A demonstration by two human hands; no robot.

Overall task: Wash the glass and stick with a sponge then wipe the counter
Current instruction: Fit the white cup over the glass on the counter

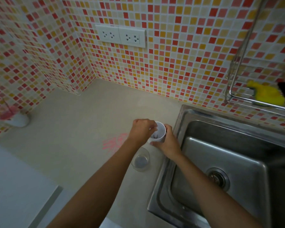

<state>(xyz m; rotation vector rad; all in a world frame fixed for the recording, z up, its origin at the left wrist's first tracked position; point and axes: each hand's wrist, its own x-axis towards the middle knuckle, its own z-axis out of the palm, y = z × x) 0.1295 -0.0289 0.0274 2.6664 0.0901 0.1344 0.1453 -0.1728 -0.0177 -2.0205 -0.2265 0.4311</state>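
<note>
Both my hands are on a small white cup point(160, 133) standing on the counter point(82, 129), just left of the steel sink point(224, 162). My right hand point(169, 144) wraps the cup's right side from the near edge, fingers curled against the wall, thumb at its base. My left hand point(142, 130) comes over the rim from the left; fingertips pinched together and dipped into the mouth. Whether they grip anything I cannot tell: too small and blurred. A dark mark shows at the bottom of the cup interior; unidentified.

Clear glass point(141, 159) stands upright on the counter, nearer to me than the cup, just beside my left forearm and close to the sink's left rim. It is not touched by either hand. Dark residue at its bottom.

Pink smear point(114, 142) on the counter surface, just left of the cup, partly covered by my left wrist.

Far right: a wire rack point(247, 94) on the tiled wall, carrying a yellow sponge point(266, 94). Far left on the counter: a white holder point(19, 120) with something pink in it, blurred. Double wall socket point(120, 35) on the far wall.
</note>
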